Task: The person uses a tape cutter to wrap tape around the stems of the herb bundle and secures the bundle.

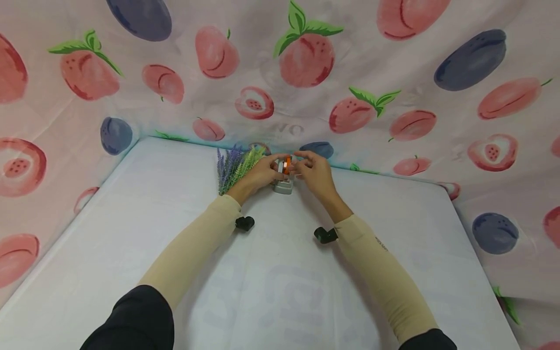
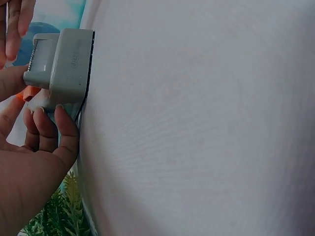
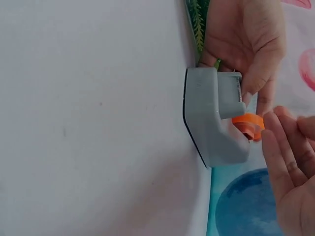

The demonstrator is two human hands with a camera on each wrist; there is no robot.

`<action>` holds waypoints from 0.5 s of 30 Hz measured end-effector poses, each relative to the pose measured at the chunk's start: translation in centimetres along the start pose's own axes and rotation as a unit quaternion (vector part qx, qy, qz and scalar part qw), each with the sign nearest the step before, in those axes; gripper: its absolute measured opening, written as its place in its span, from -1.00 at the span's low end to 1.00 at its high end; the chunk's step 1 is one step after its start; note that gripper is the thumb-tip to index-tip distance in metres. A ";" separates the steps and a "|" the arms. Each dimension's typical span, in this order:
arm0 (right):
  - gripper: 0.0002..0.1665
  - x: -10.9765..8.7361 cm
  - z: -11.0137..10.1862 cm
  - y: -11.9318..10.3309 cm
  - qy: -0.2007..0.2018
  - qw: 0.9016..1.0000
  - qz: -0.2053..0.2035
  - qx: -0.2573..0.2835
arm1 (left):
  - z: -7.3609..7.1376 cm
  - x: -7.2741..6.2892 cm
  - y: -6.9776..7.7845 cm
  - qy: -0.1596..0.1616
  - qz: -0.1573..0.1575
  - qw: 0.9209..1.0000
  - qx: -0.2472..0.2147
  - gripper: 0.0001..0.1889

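A grey tape dispenser [image 1: 283, 186] stands on the white table near its back edge, with an orange roll core [image 1: 287, 165] showing at its top. My left hand [image 1: 261, 173] holds the dispenser from the left. In the left wrist view, its thumb lies by the serrated cutter of the dispenser [image 2: 73, 66], and the other fingers bend against its side. My right hand [image 1: 316, 172] is on the other side, fingers loosely bent, fingertips close to the orange core [image 3: 250, 125]. Whether they touch it cannot be told. No tape strip is plainly visible.
Artificial purple and green flower sprigs [image 1: 234, 165] lie just left of the dispenser. A fruit-patterned cloth [image 1: 262, 58] hangs behind the white table [image 1: 271, 282]. A black wrist camera [image 1: 245, 223] sits below the left wrist, another black camera [image 1: 325, 235] below the right.
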State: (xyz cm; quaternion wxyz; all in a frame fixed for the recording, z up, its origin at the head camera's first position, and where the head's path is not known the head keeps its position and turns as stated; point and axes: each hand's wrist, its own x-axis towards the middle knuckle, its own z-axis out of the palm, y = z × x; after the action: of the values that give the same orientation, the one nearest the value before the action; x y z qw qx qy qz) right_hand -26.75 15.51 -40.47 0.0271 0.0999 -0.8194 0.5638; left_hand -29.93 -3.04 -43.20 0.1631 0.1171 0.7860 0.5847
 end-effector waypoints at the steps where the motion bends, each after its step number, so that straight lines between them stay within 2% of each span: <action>1: -0.58 0.0 0.0 0.0 0.004 1.000 0.000 0.003 | 0.0 0.0 0.0 0.001 0.000 1.000 0.000 -0.30; 9: -0.53 0.0 -0.1 0.0 0.009 1.000 0.006 -0.015 | 0.1 0.0 0.1 0.014 -0.004 1.000 -0.001 -0.32; 15: -0.58 -0.1 -0.1 -0.2 0.002 0.999 0.026 -0.028 | 0.2 0.2 -0.1 0.030 -0.010 0.999 -0.025 -0.35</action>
State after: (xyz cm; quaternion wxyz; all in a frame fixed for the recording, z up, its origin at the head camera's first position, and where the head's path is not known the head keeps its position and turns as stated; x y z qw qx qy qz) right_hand -26.66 15.49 -40.26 0.0171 0.0765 -0.8369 0.5417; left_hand -30.07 -2.80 -43.40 0.1484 0.0879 0.7769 0.6055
